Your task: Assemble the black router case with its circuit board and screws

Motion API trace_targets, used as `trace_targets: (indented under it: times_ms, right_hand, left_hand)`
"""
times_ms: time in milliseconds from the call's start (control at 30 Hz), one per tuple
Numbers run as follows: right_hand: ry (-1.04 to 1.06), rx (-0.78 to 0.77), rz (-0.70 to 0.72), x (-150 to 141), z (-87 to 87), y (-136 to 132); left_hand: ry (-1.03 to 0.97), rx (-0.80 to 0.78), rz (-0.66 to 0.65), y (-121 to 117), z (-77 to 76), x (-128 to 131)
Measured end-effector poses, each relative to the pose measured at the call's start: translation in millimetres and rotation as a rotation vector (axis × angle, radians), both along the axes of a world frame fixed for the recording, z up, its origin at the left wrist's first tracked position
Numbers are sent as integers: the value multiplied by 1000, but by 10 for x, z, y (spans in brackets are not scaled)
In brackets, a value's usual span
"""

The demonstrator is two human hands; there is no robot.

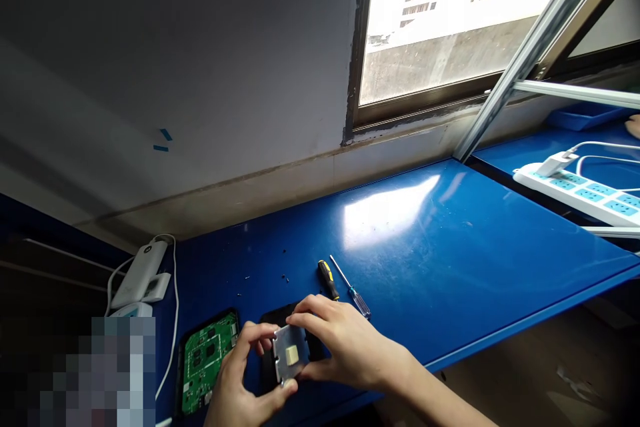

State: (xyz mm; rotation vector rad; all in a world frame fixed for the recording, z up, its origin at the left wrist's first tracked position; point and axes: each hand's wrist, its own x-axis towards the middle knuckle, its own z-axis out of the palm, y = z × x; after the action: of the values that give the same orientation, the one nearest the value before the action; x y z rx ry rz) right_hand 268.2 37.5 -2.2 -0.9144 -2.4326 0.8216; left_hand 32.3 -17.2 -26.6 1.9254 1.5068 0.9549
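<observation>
Between my two hands is a small silvery metal plate with notched edges (284,339), tilted toward me. A pale yellow block-shaped pad (291,355) sits on its face. My left hand (239,383) grips the plate's left and lower edges with fingers and thumb. My right hand (345,340) has its fingers on the upper edge and its thumb at the lower right. Below the plate lies a black casing part (270,317), mostly hidden by my hands. Left of my left hand, a green circuit board (210,353) rests in a black tray-like housing.
A yellow-black screwdriver (327,277) and one with a clear handle (359,302) lie behind my right hand. Small screws (285,278) are scattered nearby on the blue table (425,267). White adapters (143,273) stand left; a power strip (590,193) and another person's hand (633,126) are right.
</observation>
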Motion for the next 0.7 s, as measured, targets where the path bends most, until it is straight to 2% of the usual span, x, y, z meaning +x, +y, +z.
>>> trace_targets:
  times_ms: [233, 467, 700]
  right_hand:
    - [-146, 31, -18, -42, 15, 49]
    - [-178, 39, -25, -127, -71, 67]
    - [-191, 37, -24, -186, -94, 94]
  left_hand:
    - [234, -59, -48, 70, 125, -75]
    - [401, 102, -98, 153, 46, -137]
    - [444, 72, -94, 171, -2, -137]
